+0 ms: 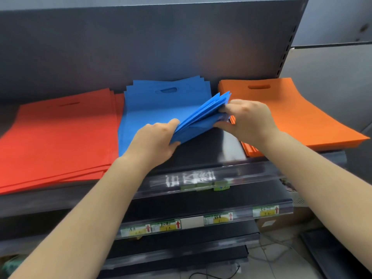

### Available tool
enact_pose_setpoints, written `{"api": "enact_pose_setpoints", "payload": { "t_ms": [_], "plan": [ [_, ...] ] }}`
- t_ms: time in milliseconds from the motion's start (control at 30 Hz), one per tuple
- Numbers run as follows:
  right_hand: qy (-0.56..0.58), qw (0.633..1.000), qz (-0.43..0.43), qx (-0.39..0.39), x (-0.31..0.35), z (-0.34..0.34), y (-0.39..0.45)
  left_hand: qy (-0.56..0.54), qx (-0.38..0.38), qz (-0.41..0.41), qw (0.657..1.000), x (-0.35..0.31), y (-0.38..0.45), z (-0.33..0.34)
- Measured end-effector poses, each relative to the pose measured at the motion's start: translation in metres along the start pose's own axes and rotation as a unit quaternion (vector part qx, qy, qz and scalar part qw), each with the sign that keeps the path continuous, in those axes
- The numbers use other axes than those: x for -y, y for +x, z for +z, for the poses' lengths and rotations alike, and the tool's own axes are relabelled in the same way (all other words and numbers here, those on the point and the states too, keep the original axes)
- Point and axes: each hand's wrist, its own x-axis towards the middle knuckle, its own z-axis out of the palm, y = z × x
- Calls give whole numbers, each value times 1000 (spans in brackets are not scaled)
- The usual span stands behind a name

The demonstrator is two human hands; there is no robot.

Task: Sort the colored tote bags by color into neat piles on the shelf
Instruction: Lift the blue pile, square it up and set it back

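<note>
Three piles of tote bags lie side by side on the top shelf [201, 156]: a red pile [58, 137] at the left, a blue pile [159, 101] in the middle with its left edge touching the red one, and an orange pile [287, 113] at the right.

Both hands work the right side of the blue pile. The left hand [155, 137] grips a lifted sheaf of blue bags [201, 117] at its near corner, thumb on top and fingers curled beneath. The right hand [249, 119] pinches the far end of the same sheaf, fingertips closed on its edges. The sheaf stands tilted on edge, fanned into separate layers, above the bare shelf between the blue and orange piles.

Handling judgement: the bags appear to be thin, light, flat material. They flex but hold a crease, and the layers slide on one another readily. Take hold at two opposite corners or edges, as here, so the sheaf does not splay. Each bag's cut-out handle slot is a second hold for single bags.

No bins or boxes are in use; the shelf itself carries the piles. Lower shelves carry price labels [169, 225] on their front rails.
</note>
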Motion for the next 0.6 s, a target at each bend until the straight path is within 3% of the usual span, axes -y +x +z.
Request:
{"api": "enact_pose_setpoints", "payload": {
  "t_ms": [67, 100, 133, 167, 200, 233, 267, 367, 433, 467, 533, 600],
  "plan": [
    [117, 987, 101, -33, -7, -4, 0, -40, -24, -14, 999, 0, 0, -1],
    [211, 959, 185, -26, -12, -9, 2, -51, -36, -15, 998, 0, 0, -1],
    [326, 903, 280, 14, -17, -14, 4, -54, -47, -17, 997, -1, 0, -2],
    [432, 818, 371, 82, -23, -16, 6, -48, -56, -18, 997, -2, -1, -3],
    [505, 732, 434, 146, -28, -17, 8, -35, -64, -17, 997, -3, -2, -4],
    [547, 668, 467, 192, -33, -14, 10, -19, -74, -13, 997, -6, -3, -5],
    [570, 630, 479, 221, -35, -11, 13, -11, -87, -5, 996, -8, -4, -5],
    [627, 577, 471, 226, -34, -4, 25, -26, -105, 68, 992, -22, -10, -5],
    [630, 569, 468, 244, -36, -5, 31, -16, -111, 100, 989, -27, -13, -3],
    [608, 585, 466, 269, -37, -6, 33, -6, -113, 111, 987, -28, -13, -2],
    [510, 652, 467, 310, -38, -6, 34, -12, -86, 124, 988, -28, -14, 0],
    [429, 722, 460, 289, -38, -1, 31, -45, -43, 99, 993, -23, -13, -1]
  ]
}}
